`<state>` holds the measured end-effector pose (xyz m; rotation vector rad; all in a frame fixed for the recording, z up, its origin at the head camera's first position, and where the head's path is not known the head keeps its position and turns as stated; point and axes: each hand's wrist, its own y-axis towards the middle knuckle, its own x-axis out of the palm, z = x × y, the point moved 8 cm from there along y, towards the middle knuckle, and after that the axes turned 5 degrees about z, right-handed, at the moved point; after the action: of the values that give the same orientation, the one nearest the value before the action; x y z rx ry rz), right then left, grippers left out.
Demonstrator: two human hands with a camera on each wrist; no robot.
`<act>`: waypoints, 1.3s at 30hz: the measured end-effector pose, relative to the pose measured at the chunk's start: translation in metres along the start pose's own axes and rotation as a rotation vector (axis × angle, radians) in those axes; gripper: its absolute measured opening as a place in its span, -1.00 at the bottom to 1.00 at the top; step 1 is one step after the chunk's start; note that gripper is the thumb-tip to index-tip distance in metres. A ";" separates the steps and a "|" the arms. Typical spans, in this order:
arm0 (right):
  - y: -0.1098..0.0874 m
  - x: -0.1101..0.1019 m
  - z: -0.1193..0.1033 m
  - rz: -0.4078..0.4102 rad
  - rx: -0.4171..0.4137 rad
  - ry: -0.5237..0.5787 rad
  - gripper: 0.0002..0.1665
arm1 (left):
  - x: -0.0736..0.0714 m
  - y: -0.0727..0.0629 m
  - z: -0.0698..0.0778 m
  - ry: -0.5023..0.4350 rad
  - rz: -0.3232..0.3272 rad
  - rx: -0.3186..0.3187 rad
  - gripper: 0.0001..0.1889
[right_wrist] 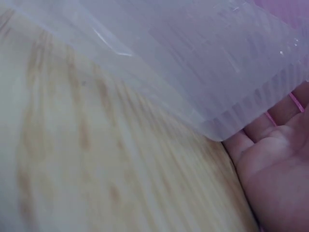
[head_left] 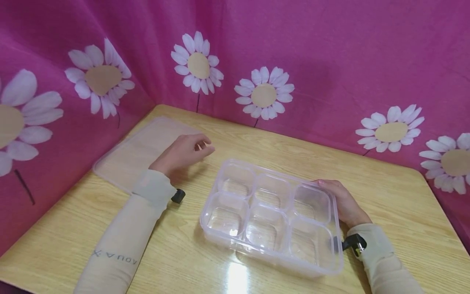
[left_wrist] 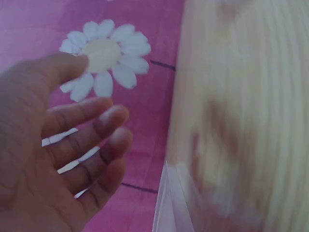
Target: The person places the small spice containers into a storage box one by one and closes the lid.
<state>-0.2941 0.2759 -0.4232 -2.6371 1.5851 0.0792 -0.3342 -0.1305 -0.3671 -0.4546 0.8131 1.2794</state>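
Observation:
A clear plastic box [head_left: 269, 210] with several compartments sits on the wooden table, and nothing shows inside it. My right hand [head_left: 343, 202] touches the box's far right corner, its fingers reaching along the outside below the rim. In the right wrist view the palm [right_wrist: 277, 162] faces the box wall [right_wrist: 207, 63], and the fingers pass partly behind that corner. My left hand [head_left: 185, 151] is over the near right part of a flat translucent lid [head_left: 136, 149], fingers loosely bent. The left wrist view has that hand [left_wrist: 72, 145] holding nothing, its fingers spread a little.
A pink cloth [head_left: 315, 53] printed with white daisies hangs behind the table and along its left side. The wooden table [head_left: 176, 245] extends around the box, with a bright light reflection at its front. Dark straps sit at both wrists.

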 end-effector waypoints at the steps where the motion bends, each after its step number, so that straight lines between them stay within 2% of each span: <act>1: 0.000 0.000 0.000 -0.002 -0.003 0.007 -0.39 | -0.001 0.001 -0.002 0.031 0.008 0.001 -0.54; 4: 0.000 0.001 -0.001 -0.012 -0.018 0.009 -0.38 | -0.003 0.004 -0.008 0.119 0.032 -0.008 -0.55; 11: 0.000 0.002 -0.001 -0.023 -0.038 0.026 -0.39 | -0.015 -0.002 -0.030 0.356 0.080 -0.137 -0.49; 13: 0.000 0.002 -0.001 -0.026 -0.043 0.036 -0.39 | -0.019 -0.005 -0.036 0.394 0.087 -0.171 -0.49; 15: 0.000 0.002 -0.002 -0.034 -0.055 0.057 -0.39 | -0.021 -0.007 -0.041 0.373 0.082 -0.204 -0.50; 19: 0.000 0.002 -0.003 -0.029 -0.057 0.064 -0.40 | -0.016 -0.006 -0.046 0.301 0.014 -0.242 -0.51; 24: 0.000 0.001 -0.004 -0.020 -0.062 0.040 -0.41 | -0.009 0.000 -0.045 0.300 -0.052 -0.251 -0.64; 32: 0.001 -0.001 -0.002 0.011 -0.045 -0.008 -0.42 | -0.009 0.005 -0.039 0.378 -0.075 -0.220 -0.85; 36: 0.000 -0.002 -0.002 0.015 -0.041 -0.014 -0.42 | -0.008 0.007 -0.036 0.395 -0.083 -0.211 -0.72; 39: 0.000 -0.002 -0.002 0.007 -0.041 -0.011 -0.42 | -0.009 0.009 -0.032 0.404 -0.057 -0.192 -0.67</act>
<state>-0.2953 0.2772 -0.4210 -2.6570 1.6060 0.1277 -0.3524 -0.1572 -0.3802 -0.9047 1.0082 1.2348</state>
